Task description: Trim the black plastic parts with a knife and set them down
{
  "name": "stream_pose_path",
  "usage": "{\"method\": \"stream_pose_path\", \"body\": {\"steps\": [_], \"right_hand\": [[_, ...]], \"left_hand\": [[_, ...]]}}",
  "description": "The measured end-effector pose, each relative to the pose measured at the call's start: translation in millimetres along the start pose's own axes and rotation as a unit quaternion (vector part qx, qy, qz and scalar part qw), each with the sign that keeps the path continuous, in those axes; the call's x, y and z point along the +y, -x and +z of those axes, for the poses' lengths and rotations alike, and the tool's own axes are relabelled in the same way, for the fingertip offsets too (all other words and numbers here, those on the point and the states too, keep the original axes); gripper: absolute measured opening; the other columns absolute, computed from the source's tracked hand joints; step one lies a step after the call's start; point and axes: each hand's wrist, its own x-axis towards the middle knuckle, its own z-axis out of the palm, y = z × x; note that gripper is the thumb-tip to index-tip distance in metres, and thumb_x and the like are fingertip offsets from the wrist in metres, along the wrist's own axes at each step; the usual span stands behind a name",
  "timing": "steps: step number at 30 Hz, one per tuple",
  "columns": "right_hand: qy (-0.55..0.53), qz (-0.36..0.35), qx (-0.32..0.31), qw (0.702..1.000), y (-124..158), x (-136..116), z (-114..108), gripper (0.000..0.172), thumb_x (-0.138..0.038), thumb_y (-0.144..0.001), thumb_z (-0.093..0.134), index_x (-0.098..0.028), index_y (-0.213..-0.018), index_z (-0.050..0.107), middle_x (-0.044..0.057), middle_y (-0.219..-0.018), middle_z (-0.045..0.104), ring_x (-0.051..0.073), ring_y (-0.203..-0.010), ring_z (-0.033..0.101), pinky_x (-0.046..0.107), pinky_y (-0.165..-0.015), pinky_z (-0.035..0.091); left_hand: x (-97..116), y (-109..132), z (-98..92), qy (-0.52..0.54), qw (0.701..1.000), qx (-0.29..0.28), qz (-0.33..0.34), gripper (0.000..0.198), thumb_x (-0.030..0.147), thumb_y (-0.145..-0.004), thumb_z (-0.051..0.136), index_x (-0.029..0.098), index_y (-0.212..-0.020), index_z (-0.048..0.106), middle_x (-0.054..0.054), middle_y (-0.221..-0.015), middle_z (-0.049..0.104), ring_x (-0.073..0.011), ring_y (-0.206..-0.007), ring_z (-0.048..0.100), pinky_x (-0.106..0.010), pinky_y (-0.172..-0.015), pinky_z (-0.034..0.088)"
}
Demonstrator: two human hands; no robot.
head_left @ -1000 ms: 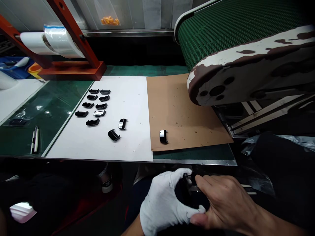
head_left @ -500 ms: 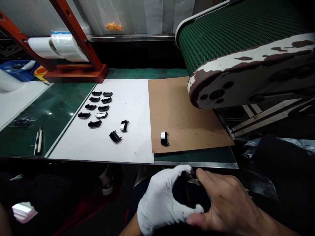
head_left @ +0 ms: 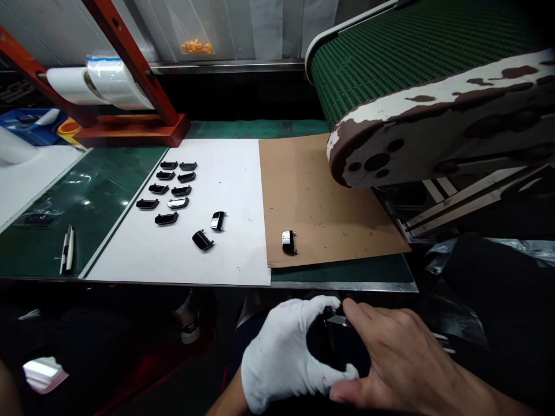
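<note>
My left hand [head_left: 280, 352], in a white fabric glove, is curled around a glossy black handle-shaped part [head_left: 336, 346] and holds it below the table edge. My bare right hand [head_left: 403, 361] lies against the part, with a small metal blade [head_left: 337, 319] showing at its upper edge. The blade looks like a utility knife's, its handle mostly hidden by my fingers. Several similar black parts [head_left: 166, 218] lie in rows on a white sheet [head_left: 229, 257], and a single one [head_left: 288, 241] lies on brown paper [head_left: 329, 231].
Small curled shavings are scattered over the sheet and paper. A white-bodied knife [head_left: 67, 249] lies on a green mat [head_left: 99, 231] to the left. A green belt machine [head_left: 411, 52] overhangs the back right, and film rolls [head_left: 73, 85] sit on an orange rack [head_left: 130, 130].
The blade sits a little higher on the black part than a second ago, and my right hand has shifted slightly with it. The parts on the table have not moved.
</note>
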Motion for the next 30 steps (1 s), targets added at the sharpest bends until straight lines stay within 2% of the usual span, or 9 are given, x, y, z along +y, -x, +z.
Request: {"method": "stream_pose_path", "body": {"steps": [7,10,14,20,30], "right_hand": [[0.001,-0.002,-0.021,1.000,2.1,1.6,5.4,0.095,-0.088,-0.071,0.007,-0.012,-0.077,0.063,0.007,-0.053,0.060,0.026,-0.041,0.061,0.035,-0.041,0.034],[0.011,-0.014,-0.004,1.000,2.9,3.4,9.1,0.095,-0.088,-0.071,0.007,-0.012,-0.073,0.063,0.006,-0.051,0.059,0.025,-0.039,0.059,0.034,-0.040,0.031],[0.034,-0.033,0.021,0.999,4.0,5.4,12.8,0.093,-0.085,-0.075,0.006,-0.013,-0.069,0.063,0.006,-0.049,0.058,0.025,-0.037,0.058,0.034,-0.040,0.028],[0.056,-0.050,0.057,0.996,3.7,6.9,14.8,0.089,-0.082,-0.078,0.005,-0.015,-0.064,0.062,0.004,-0.047,0.056,0.022,-0.037,0.057,0.034,-0.042,0.027],[0.053,-0.071,0.070,0.994,3.9,9.0,16.2,0.085,-0.079,-0.082,0.007,-0.016,-0.057,0.059,0.002,-0.044,0.053,0.017,-0.034,0.052,0.033,-0.041,0.023]], "left_hand": [[-0.1,0.8,1.6,-0.006,1.000,-0.011,-0.023,0.057,0.037,-0.058,0.086,0.020,-0.108,0.066,0.000,-0.091,0.070,-0.0207,-0.081,0.066,-0.027,-0.078,0.048],[1.7,-0.7,2.9,-0.021,0.999,-0.015,-0.047,0.053,0.037,-0.057,0.086,0.020,-0.103,0.067,0.001,-0.084,0.069,-0.0192,-0.075,0.064,-0.026,-0.073,0.048],[4.2,-2.5,3.9,-0.031,0.997,-0.029,-0.069,0.044,0.040,-0.062,0.081,0.021,-0.099,0.067,0.004,-0.076,0.063,-0.0154,-0.067,0.059,-0.023,-0.066,0.045],[4.5,-2.3,5.2,-0.041,0.995,-0.030,-0.082,0.039,0.042,-0.061,0.081,0.022,-0.090,0.064,0.006,-0.070,0.057,-0.0135,-0.064,0.055,-0.022,-0.062,0.043],[-1.2,-1.6,7.2,-0.053,0.994,-0.016,-0.092,0.045,0.044,-0.058,0.082,0.022,-0.096,0.067,0.003,-0.077,0.066,-0.0174,-0.069,0.062,-0.025,-0.069,0.047]]}}
